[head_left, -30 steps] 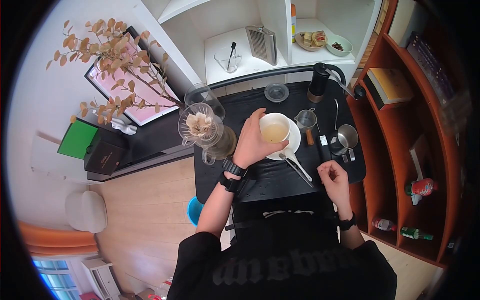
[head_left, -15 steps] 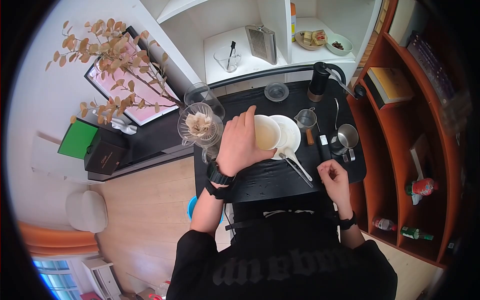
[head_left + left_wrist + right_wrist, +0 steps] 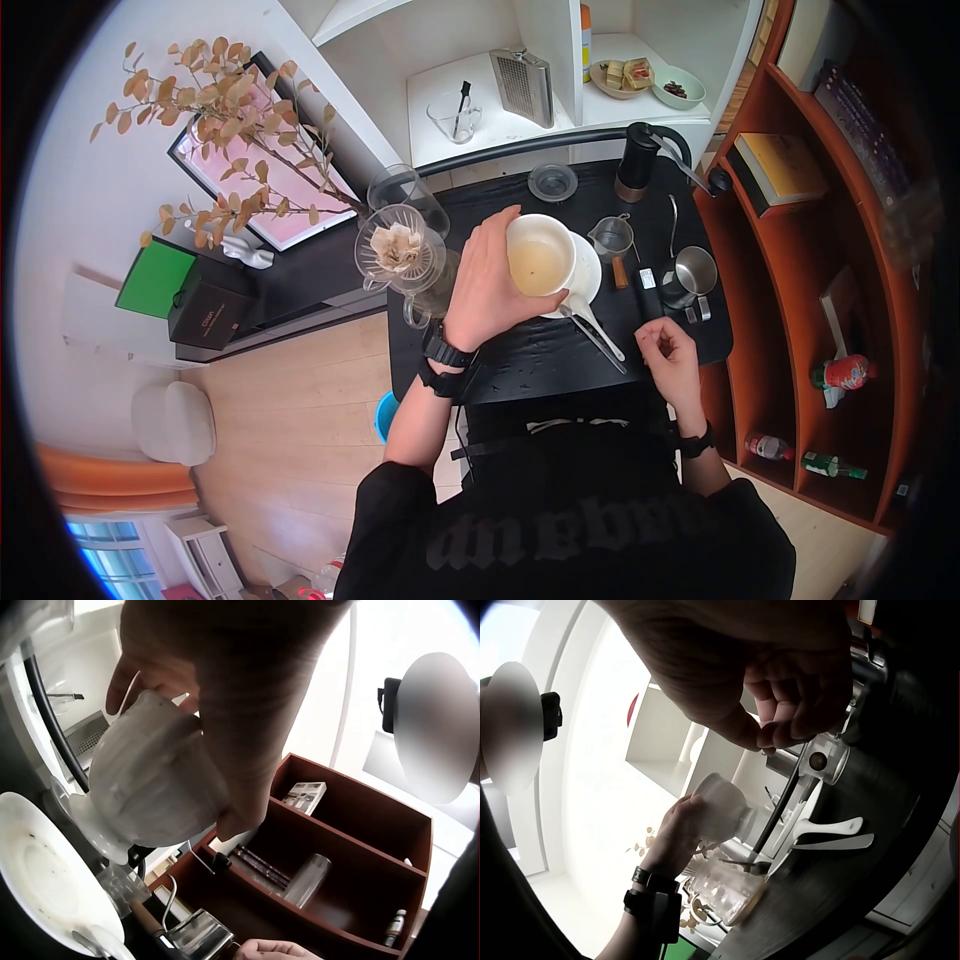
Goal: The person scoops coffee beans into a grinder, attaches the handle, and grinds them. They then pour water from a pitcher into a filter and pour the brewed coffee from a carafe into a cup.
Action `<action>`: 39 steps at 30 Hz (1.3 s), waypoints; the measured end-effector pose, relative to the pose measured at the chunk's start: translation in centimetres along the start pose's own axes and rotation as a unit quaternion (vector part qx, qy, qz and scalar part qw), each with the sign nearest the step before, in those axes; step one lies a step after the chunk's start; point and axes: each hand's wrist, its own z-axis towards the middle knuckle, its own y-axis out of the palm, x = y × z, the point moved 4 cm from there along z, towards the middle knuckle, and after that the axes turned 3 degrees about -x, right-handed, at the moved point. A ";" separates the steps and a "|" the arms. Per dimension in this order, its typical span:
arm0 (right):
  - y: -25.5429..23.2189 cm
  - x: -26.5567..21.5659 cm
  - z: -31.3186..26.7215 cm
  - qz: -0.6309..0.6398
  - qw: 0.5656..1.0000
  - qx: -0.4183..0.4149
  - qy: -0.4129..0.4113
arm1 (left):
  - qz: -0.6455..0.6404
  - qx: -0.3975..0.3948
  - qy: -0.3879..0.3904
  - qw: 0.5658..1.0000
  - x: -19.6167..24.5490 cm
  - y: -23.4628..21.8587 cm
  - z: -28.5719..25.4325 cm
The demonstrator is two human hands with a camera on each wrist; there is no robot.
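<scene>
A white cup (image 3: 541, 257) with pale yellowish liquid is gripped by my left hand (image 3: 487, 285), thumb on the near side and fingers round the far side. In the left wrist view the cup (image 3: 161, 776) hangs tilted above the white saucer (image 3: 56, 874), apart from it. A white spoon (image 3: 598, 330) lies with its head at the saucer's near edge, beside a thin dark utensil (image 3: 610, 358). My right hand (image 3: 672, 368) rests at the table's near edge, fingers loosely curled with nothing held, close to a small black device (image 3: 648, 293).
Left of the cup stands a glass dripper (image 3: 400, 250) with a paper filter over a glass server. To the right are a small wooden-handled glass pitcher (image 3: 612, 238) and a steel jug (image 3: 692, 275). A black hand grinder (image 3: 636, 165) and a grey dish (image 3: 553, 184) stand at the back.
My left hand has lifted the cup from over the saucer and carried it left, then slightly back right, uncovering more of the saucer. My right hand has stayed put.
</scene>
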 end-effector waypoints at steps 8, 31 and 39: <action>-0.1 0.1 -0.3 0.005 1.000 0.004 0.004 | -0.001 -0.030 0.031 0.999 -1.4 3.3 1.1; -0.1 1.0 -0.1 0.003 1.000 -0.004 0.014 | 0.020 -0.002 0.060 0.998 -1.8 4.8 -0.4; -0.5 0.3 -0.5 -0.002 0.999 -0.028 0.020 | -0.052 0.093 0.015 0.994 -0.7 1.6 -6.1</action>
